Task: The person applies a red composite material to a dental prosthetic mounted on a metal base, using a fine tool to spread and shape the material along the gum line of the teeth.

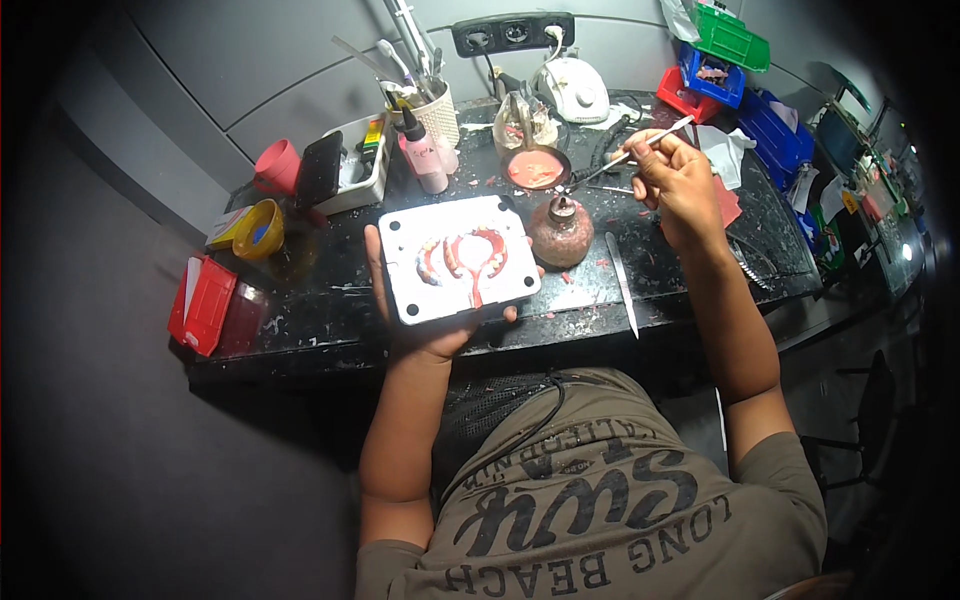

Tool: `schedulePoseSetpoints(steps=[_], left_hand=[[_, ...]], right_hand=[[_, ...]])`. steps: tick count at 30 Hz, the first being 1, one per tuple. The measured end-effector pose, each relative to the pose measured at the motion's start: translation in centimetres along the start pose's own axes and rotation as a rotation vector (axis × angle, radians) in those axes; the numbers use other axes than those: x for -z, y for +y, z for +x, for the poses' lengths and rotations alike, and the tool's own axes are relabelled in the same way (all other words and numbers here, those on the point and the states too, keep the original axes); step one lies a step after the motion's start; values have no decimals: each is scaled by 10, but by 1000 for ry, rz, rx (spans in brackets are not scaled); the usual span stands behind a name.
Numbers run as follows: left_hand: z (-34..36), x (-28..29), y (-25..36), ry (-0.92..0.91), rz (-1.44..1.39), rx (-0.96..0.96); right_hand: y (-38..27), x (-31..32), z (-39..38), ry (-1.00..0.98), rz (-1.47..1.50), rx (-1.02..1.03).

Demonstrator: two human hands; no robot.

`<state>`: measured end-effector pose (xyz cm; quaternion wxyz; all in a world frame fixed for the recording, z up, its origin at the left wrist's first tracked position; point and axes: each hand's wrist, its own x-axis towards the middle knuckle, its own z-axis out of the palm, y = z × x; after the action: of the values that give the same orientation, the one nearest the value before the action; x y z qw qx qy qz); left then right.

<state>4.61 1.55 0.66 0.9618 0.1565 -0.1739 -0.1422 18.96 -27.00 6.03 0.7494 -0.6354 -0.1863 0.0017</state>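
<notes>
In my left hand (438, 338) rests a white plaster-filled dental flask half (432, 225), with dark round spots at its corners. Set in the plaster are two arches of pale teeth in red wax (492, 263), with a red strip running toward the near edge. My right hand (682, 190) is raised, its fingers pinched around a thin metal wax spatula (672, 130). The tool slants down leftward, its lower end near the top of a round spirit lamp (562, 240). Whether the lamp burns is hard to make out. Behind it sits a small pan (537, 168) of pink wax.
A knife (622, 285) lies right of the lamp. Left stand a pink-filled bottle (425, 160), tool holder (437, 112), white box (365, 185), yellow bowl (258, 228) and red cup (277, 165). Colored bins (735, 40) stack at back right. Wax scraps litter the black table (330, 320).
</notes>
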Motion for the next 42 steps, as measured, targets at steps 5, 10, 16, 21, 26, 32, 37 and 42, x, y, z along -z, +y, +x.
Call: schedulePoseSetpoints(steps=[5, 10, 16, 21, 26, 32, 37, 42], left_hand=[[0, 3, -2, 31, 12, -18], [-1, 1, -5, 27, -4, -29], [-3, 6, -4, 98, -73, -78], [-3, 4, -5, 112, -46, -107], [-3, 0, -6, 108, -14, -96], [-3, 4, -3, 131, -6, -88], [-3, 3, -4, 89, -25, -67], [-4, 0, -5, 97, -19, -53]], right_hand=[[-9, -21, -32, -34, 40, 63], [-15, -55, -76, -186, 34, 155], [-16, -75, -88, -285, 33, 225], [-9, -76, -89, -308, 35, 232], [-12, -79, -89, -288, 2, 239], [-11, -79, -87, -273, -16, 235], [-10, -80, -88, -274, 26, 211], [-10, -79, -85, -267, 37, 171]])
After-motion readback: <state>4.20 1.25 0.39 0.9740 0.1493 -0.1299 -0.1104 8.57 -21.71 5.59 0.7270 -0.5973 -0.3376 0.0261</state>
